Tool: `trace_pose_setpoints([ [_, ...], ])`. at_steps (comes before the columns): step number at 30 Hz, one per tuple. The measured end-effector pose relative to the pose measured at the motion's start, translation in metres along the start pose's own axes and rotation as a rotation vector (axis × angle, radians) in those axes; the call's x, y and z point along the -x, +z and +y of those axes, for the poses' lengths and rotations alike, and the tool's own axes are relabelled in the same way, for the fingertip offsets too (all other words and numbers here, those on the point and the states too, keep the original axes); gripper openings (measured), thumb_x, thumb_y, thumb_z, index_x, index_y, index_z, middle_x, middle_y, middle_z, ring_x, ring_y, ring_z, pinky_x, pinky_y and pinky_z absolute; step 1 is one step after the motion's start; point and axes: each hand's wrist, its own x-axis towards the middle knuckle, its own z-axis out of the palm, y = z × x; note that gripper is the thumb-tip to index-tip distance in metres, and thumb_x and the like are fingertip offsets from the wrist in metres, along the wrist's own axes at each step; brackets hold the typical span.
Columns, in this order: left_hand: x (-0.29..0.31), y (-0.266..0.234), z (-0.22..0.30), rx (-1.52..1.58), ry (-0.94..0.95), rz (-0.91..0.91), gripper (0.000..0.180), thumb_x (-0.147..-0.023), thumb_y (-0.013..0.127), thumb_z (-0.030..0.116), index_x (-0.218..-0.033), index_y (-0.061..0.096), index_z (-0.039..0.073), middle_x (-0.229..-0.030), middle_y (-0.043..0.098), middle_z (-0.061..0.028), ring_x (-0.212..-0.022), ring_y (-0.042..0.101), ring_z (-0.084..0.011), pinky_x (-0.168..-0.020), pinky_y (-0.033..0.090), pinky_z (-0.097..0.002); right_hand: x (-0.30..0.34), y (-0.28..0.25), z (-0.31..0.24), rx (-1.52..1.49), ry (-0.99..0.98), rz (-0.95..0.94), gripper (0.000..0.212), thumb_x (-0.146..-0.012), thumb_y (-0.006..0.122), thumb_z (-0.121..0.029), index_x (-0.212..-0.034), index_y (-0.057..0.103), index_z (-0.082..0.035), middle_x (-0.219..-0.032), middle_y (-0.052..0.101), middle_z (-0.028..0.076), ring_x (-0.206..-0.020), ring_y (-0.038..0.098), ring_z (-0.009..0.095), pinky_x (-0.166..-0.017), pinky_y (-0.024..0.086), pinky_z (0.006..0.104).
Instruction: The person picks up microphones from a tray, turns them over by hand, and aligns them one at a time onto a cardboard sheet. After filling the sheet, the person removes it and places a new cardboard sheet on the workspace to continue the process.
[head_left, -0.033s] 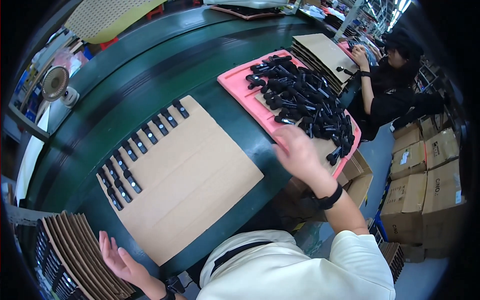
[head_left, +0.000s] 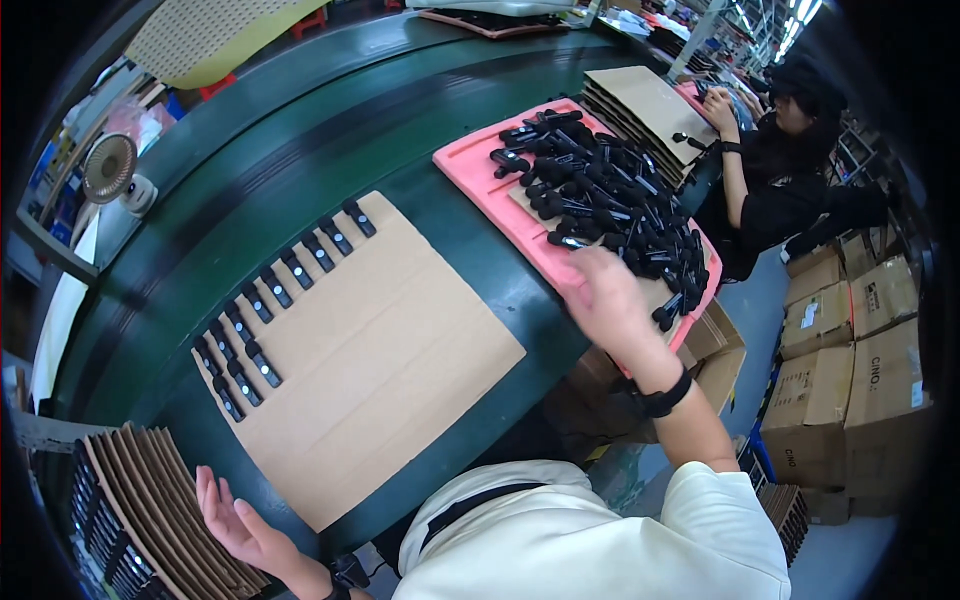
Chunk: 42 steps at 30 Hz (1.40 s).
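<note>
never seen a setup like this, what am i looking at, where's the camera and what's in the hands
There's no machine: these are a person's bare hands, seen from a wide camera on their head, looking down, so straight edges bend. On the green table lies a cardboard sheet with small black pieces lined up toward its left edge. Farther right, a pink tray holds a heap of black pieces. The left hand is open, nothing visible in it. The right hand is by the tray's near edge, too blurred to tell whether it holds anything.

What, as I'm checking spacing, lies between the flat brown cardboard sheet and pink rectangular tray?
Head view: smooth green tabletop, partly overlapped by the bare right hand.
</note>
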Motion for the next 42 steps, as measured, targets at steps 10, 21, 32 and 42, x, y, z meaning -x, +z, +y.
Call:
trace_pose_setpoints([
  [10,-0.002,0.028,0.036,-0.03,0.129,-0.039,0.028,-0.096,0.048,0.015,-0.119,0.052,-0.001,-0.138,0.046,-0.0244,-0.129,0.047,-0.0358,-0.109,0.038,-0.0455,0.002,-0.017,0.058,0.311,0.362,-0.114,0.038,-0.076,0.076,-0.019,-0.107,0.06,-0.004,-0.098,0.062,0.014,-0.093,0.058,0.033,-0.081,0.05,0.0417],
  [21,0.004,0.056,0.061,0.06,0.106,-0.161,0.021,-0.094,0.054,0.021,-0.108,0.056,0.005,-0.136,0.048,-0.0238,-0.128,0.048,-0.0372,-0.11,0.037,-0.0479,0.008,-0.019,0.071,-0.282,0.624,-0.025,0.041,-0.076,0.074,-0.013,-0.112,0.058,-0.001,-0.1,0.064,0.01,-0.089,0.06,0.02,-0.082,0.05,0.0324],
  [32,0.011,0.065,0.074,0.117,0.103,-0.248,0.019,-0.092,0.057,0.02,-0.102,0.059,0.004,-0.126,0.055,-0.0218,-0.118,0.055,-0.0359,-0.104,0.041,-0.0477,-0.001,-0.032,-0.003,-1.194,0.629,-0.011,0.04,-0.079,0.072,-0.004,-0.115,0.055,-0.002,-0.104,0.062,0.006,-0.095,0.059,0.013,-0.082,0.049,0.0294],
  [42,0.018,0.066,0.102,0.085,0.02,-0.6,0.04,-0.084,0.071,0.036,-0.094,0.061,-0.002,-0.09,0.066,-0.0175,-0.088,0.064,-0.0333,-0.09,0.048,-0.0443,-0.001,0.0,-0.159,-0.959,-0.358,-0.376,0.046,-0.074,0.076,-0.007,-0.114,0.054,-0.005,-0.1,0.058,0.015,-0.088,0.057,0.032,-0.075,0.049,0.0395],
])
